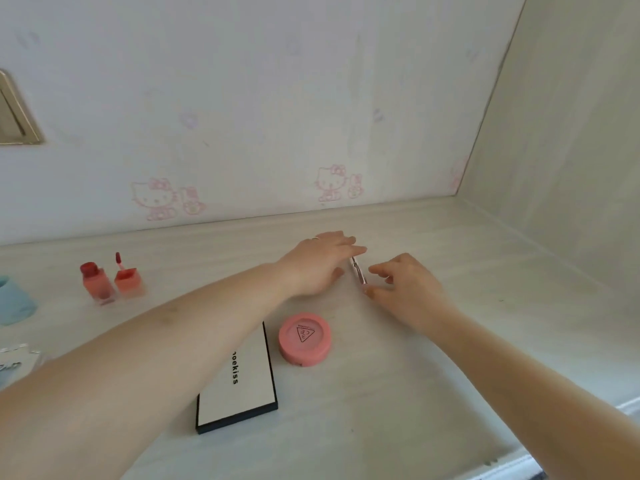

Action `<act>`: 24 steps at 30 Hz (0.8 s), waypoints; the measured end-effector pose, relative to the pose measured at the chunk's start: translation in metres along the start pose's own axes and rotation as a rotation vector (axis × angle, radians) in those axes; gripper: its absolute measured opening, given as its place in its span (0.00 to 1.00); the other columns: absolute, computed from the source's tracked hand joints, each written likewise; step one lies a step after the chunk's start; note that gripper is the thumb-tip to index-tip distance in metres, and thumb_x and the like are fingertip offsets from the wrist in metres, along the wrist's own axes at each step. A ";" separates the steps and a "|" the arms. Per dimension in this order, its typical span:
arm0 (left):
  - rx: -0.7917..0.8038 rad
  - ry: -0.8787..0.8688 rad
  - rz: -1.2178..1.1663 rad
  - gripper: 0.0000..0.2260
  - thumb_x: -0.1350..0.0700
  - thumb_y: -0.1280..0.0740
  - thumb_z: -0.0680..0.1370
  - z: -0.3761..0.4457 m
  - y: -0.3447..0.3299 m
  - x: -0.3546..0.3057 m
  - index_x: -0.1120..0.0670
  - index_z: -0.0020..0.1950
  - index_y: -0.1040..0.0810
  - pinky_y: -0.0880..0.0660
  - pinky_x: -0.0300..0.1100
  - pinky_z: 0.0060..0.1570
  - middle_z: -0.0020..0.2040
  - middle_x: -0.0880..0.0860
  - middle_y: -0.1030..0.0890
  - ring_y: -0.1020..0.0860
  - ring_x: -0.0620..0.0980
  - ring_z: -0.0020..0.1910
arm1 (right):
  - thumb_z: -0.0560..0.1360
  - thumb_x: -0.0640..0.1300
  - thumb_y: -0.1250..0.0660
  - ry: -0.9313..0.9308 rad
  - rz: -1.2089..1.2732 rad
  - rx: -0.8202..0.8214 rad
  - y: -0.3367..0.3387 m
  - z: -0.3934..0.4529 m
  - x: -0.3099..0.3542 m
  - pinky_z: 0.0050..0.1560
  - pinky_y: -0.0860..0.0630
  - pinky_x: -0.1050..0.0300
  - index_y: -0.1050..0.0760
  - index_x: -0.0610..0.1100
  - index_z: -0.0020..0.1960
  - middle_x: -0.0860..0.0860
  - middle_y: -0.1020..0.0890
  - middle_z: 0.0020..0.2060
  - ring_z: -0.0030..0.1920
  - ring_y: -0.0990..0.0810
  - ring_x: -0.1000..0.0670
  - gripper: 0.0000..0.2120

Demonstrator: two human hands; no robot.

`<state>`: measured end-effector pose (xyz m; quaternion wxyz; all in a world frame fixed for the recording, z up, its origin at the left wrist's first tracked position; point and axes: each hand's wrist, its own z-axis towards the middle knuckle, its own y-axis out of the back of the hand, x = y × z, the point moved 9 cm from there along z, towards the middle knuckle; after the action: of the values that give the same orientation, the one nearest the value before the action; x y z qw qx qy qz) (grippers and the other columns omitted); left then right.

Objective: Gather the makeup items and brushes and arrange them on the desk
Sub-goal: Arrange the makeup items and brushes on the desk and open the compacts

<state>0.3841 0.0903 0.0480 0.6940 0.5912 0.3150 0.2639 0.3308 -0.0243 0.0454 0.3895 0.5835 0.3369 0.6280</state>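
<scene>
A slim silver-and-pink makeup pen (358, 274) lies on the pale desk (450, 341) between my hands. My left hand (320, 263) is flat with fingers extended, and its fingertips touch the pen's far end. My right hand (407, 289) pinches loosely at the pen's near end with thumb and forefinger. A round pink compact (304, 338) sits nearer to me. Beside it lies a white palette with a black rim (247, 382), partly under my left forearm. Two coral lip tint bottles (98, 284) (129, 279) stand at the left; the right one has a wand sticking up.
A light blue cup (14, 301) stands at the far left edge, with a blurred packet (15, 363) below it. A wall with cat-character wallpaper (242, 116) backs the desk, and a side wall (571, 150) closes the right. The desk's front edge (540, 452) runs at lower right.
</scene>
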 end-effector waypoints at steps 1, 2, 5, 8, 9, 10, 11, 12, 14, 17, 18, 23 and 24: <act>0.010 -0.025 0.029 0.23 0.59 0.41 0.80 0.004 -0.002 -0.001 0.47 0.74 0.37 0.41 0.48 0.72 0.76 0.49 0.39 0.46 0.50 0.76 | 0.73 0.57 0.34 0.002 -0.025 -0.001 -0.001 0.001 0.001 0.58 0.29 0.56 0.26 0.50 0.65 0.52 0.28 0.59 0.58 0.25 0.51 0.23; 0.017 -0.049 0.053 0.21 0.58 0.41 0.80 0.007 -0.003 -0.004 0.48 0.73 0.35 0.40 0.48 0.71 0.76 0.49 0.38 0.44 0.51 0.76 | 0.73 0.58 0.35 0.004 -0.048 0.001 -0.002 0.002 0.002 0.58 0.29 0.56 0.26 0.50 0.64 0.51 0.27 0.58 0.58 0.26 0.51 0.22; -0.025 -0.090 0.071 0.15 0.54 0.39 0.79 0.014 0.003 -0.006 0.50 0.66 0.26 0.34 0.48 0.65 0.68 0.51 0.27 0.35 0.53 0.71 | 0.73 0.58 0.36 0.008 -0.097 0.013 -0.005 0.006 0.006 0.55 0.30 0.56 0.23 0.52 0.59 0.51 0.26 0.54 0.57 0.26 0.49 0.18; -0.105 -0.120 0.119 0.11 0.51 0.36 0.78 0.014 0.012 -0.006 0.50 0.58 0.23 0.31 0.46 0.58 0.57 0.51 0.22 0.28 0.53 0.63 | 0.74 0.56 0.36 -0.010 -0.088 0.001 -0.004 0.009 0.005 0.50 0.30 0.56 0.23 0.52 0.56 0.51 0.26 0.50 0.55 0.26 0.48 0.14; -0.116 -0.122 0.134 0.10 0.49 0.36 0.78 0.012 0.012 -0.005 0.50 0.57 0.23 0.31 0.46 0.57 0.56 0.50 0.22 0.28 0.53 0.61 | 0.74 0.54 0.36 -0.011 -0.088 -0.007 -0.003 0.009 0.004 0.49 0.30 0.56 0.22 0.52 0.55 0.51 0.26 0.49 0.54 0.26 0.48 0.12; -0.120 -0.117 0.140 0.10 0.48 0.36 0.77 0.009 0.013 -0.005 0.50 0.55 0.23 0.32 0.45 0.57 0.54 0.50 0.21 0.28 0.53 0.60 | 0.75 0.53 0.37 -0.009 -0.083 -0.013 -0.002 0.009 0.003 0.49 0.30 0.56 0.22 0.52 0.54 0.51 0.26 0.49 0.54 0.25 0.48 0.11; -0.122 -0.108 0.134 0.10 0.48 0.36 0.77 0.006 0.014 -0.005 0.50 0.54 0.24 0.32 0.45 0.56 0.53 0.50 0.21 0.27 0.52 0.59 | 0.75 0.52 0.37 -0.008 -0.070 -0.018 -0.001 0.008 0.003 0.49 0.30 0.56 0.22 0.51 0.54 0.51 0.25 0.49 0.53 0.25 0.49 0.10; -0.128 -0.102 0.118 0.09 0.48 0.36 0.77 0.001 0.016 -0.006 0.50 0.54 0.24 0.33 0.45 0.56 0.52 0.50 0.21 0.27 0.52 0.57 | 0.76 0.51 0.38 0.000 -0.051 -0.024 0.000 0.006 0.003 0.48 0.29 0.56 0.23 0.51 0.53 0.52 0.24 0.49 0.52 0.24 0.49 0.10; -0.160 -0.101 0.071 0.09 0.48 0.36 0.77 -0.011 0.025 -0.009 0.51 0.52 0.24 0.31 0.45 0.53 0.50 0.49 0.22 0.25 0.52 0.53 | 0.76 0.50 0.38 0.030 0.007 -0.051 0.005 0.001 0.006 0.45 0.30 0.58 0.23 0.51 0.52 0.54 0.23 0.46 0.48 0.24 0.51 0.08; -0.205 -0.049 -0.106 0.08 0.48 0.35 0.77 -0.041 0.044 -0.007 0.51 0.51 0.23 0.28 0.45 0.48 0.49 0.47 0.23 0.24 0.48 0.48 | 0.76 0.48 0.36 0.074 0.202 -0.093 0.015 -0.013 0.013 0.37 0.32 0.67 0.23 0.53 0.48 0.57 0.21 0.39 0.40 0.24 0.55 0.03; -0.221 -0.034 -0.154 0.07 0.49 0.34 0.76 -0.053 0.052 -0.006 0.50 0.51 0.23 0.27 0.46 0.48 0.48 0.46 0.23 0.25 0.46 0.47 | 0.76 0.47 0.35 0.089 0.285 -0.103 0.019 -0.019 0.017 0.34 0.33 0.70 0.23 0.53 0.46 0.57 0.22 0.37 0.37 0.25 0.57 0.02; -0.341 -0.021 -0.213 0.05 0.49 0.32 0.75 -0.122 0.085 -0.011 0.47 0.50 0.21 0.27 0.43 0.43 0.44 0.43 0.21 0.25 0.42 0.42 | 0.74 0.44 0.32 0.143 0.576 -0.054 0.024 -0.055 0.052 0.37 0.31 0.66 0.23 0.57 0.41 0.56 0.19 0.32 0.34 0.24 0.58 0.07; -0.376 -0.019 -0.207 0.06 0.48 0.33 0.75 -0.138 0.091 -0.012 0.47 0.49 0.21 0.28 0.40 0.41 0.43 0.42 0.22 0.26 0.41 0.41 | 0.74 0.44 0.32 0.138 0.638 -0.008 0.022 -0.061 0.063 0.39 0.29 0.62 0.23 0.55 0.42 0.56 0.18 0.32 0.34 0.22 0.58 0.06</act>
<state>0.2734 0.1863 0.1253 0.8184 0.4181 0.3129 0.2396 0.2665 0.0228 0.0886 0.1516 0.6141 0.1603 0.7578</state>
